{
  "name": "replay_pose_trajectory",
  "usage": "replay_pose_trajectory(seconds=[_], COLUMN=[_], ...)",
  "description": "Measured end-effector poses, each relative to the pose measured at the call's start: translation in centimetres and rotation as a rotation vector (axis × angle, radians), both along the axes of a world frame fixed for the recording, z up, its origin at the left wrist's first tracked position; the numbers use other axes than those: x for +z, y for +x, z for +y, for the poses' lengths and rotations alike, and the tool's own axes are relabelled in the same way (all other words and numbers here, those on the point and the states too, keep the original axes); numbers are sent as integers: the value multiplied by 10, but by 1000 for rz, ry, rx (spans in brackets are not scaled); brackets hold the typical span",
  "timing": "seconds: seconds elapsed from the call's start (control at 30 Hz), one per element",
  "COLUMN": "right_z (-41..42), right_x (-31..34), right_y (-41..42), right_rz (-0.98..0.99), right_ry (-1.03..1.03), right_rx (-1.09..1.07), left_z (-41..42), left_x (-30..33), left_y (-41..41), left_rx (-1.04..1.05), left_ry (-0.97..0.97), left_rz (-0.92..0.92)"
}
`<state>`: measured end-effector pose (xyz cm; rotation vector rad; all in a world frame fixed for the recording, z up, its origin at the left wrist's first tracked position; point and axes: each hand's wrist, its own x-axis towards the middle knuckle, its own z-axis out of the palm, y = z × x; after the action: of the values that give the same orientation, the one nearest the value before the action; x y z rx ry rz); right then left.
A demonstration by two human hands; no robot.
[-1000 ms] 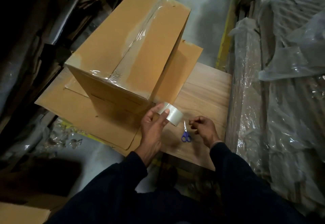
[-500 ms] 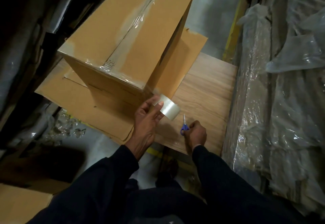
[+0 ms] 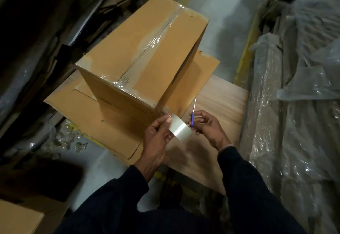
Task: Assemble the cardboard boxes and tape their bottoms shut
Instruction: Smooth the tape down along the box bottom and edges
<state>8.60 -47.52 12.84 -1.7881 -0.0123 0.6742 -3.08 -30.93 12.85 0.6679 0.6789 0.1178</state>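
Note:
A brown cardboard box (image 3: 132,57) stands bottom-up on flat cardboard sheets (image 3: 88,116), with clear tape along its centre seam and near edge. My left hand (image 3: 158,136) grips a roll of clear tape (image 3: 179,129) just off the box's near right corner; a strip of tape runs from the roll to that corner. My right hand (image 3: 207,123) holds blue-handled scissors (image 3: 192,118) lifted off the table, blades pointing up, right beside the roll.
The sheets lie on a wooden table (image 3: 220,108). Plastic-wrapped stacks (image 3: 294,105) line the right side. Piles of flattened cardboard (image 3: 55,22) fill the left. Another box (image 3: 20,217) sits at the lower left. Grey floor with a yellow line (image 3: 244,53) lies beyond.
My right hand reached down to the scissors lying on the table, took them and raised them beside the tape roll. The left hand kept holding the roll by the box corner.

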Motion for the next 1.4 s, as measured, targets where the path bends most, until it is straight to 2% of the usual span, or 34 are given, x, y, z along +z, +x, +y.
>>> replay_pose_trajectory(seconds=[0.1, 0.23, 0.37, 0.53, 0.63, 0.93, 1.2, 1.4], right_z=[13, 36, 75, 125, 142, 166, 163, 162], right_x=[53, 117, 152, 170, 167, 156, 148, 141], right_y=[35, 73, 87, 80, 75, 70, 70, 71], right_rz=[-112, -176, -198, -206, -235, -325, -513, -526], right_ry=[-65, -343, -573, -958, -1042, -1094, -1003, -972], right_rx=[332, 820, 1088, 1358, 1436, 1543, 1540, 1543], left_z=[-5, -9, -13, -19, -22, -27, -19, -11], left_x=[1, 3, 7, 10, 10, 9, 7, 3], left_y=[0, -3, -2, 0, 1, 7, 5, -3], left_rx=[28, 31, 65, 107, 128, 182, 169, 68], left_ry=[18, 13, -11, -46, -61, -73, -83, -71], left_rz=[-6, 2, 18, -28, -36, -32, -50, -59])
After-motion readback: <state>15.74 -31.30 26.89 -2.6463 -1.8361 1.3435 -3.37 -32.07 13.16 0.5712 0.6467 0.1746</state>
